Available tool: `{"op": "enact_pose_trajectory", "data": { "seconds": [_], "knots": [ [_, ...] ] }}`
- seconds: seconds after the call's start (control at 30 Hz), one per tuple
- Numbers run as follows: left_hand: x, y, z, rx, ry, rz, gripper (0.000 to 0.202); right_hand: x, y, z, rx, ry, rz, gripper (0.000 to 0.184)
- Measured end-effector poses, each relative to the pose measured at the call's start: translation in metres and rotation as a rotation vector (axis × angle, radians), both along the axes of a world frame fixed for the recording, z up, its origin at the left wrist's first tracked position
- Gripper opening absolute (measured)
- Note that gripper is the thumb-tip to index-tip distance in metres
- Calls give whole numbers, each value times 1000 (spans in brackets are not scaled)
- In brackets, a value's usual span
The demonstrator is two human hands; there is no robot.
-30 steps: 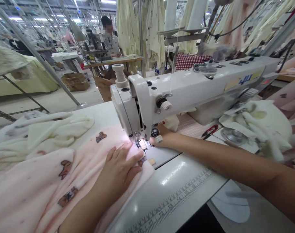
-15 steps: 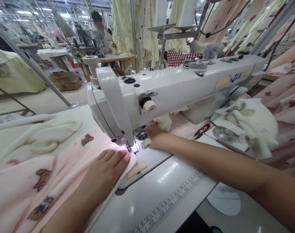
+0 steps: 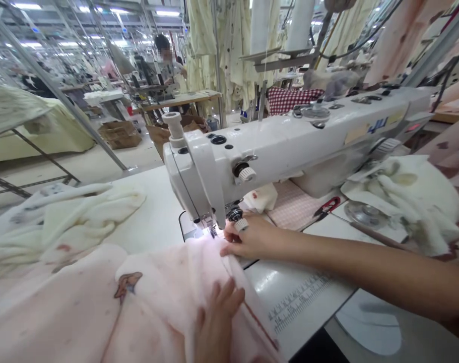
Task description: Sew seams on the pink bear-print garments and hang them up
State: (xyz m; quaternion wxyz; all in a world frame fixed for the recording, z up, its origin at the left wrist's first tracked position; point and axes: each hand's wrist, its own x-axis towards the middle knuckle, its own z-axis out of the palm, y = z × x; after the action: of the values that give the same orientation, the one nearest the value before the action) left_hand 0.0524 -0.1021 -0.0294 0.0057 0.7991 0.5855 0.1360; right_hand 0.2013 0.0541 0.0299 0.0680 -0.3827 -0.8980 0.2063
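Pale pink plush fabric with printed animal figures lies in folds over the front of the table, its far edge under the needle area of a white sewing machine. My left hand rests on this fabric, fingers spread and slightly blurred. Beside the lit presser foot, my right hand has its thumb and fingers closed on the fabric's edge. The machine's tension knob hides part of that hand.
Cream fabric is heaped at the left, with another cream piece at the right. Red-handled thread snips lie behind my right forearm. A ruler scale marks the table's front edge. A co-worker is in the background.
My left hand has moved back from the presser foot toward me, its fingers spreading. My right hand has come forward from behind the needle to the fabric's edge. The fabric has shifted, and the view has turned.
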Motion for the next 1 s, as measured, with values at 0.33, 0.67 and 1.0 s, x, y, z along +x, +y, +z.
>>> {"op": "enact_pose_trajectory", "data": {
  "seconds": [0.33, 0.67, 1.0],
  "knots": [
    [-26, 67, 34, 81, -3, -161, 23, 22, -3, 2, 112, 124, -76, 16],
    [-20, 64, 31, 89, 54, -62, 33, 26, -48, -14, 86, -110, 220, 70],
    [-22, 71, 30, 114, 63, -45, 29, 26, -27, -17, 119, -179, 252, 71]
  ]
}}
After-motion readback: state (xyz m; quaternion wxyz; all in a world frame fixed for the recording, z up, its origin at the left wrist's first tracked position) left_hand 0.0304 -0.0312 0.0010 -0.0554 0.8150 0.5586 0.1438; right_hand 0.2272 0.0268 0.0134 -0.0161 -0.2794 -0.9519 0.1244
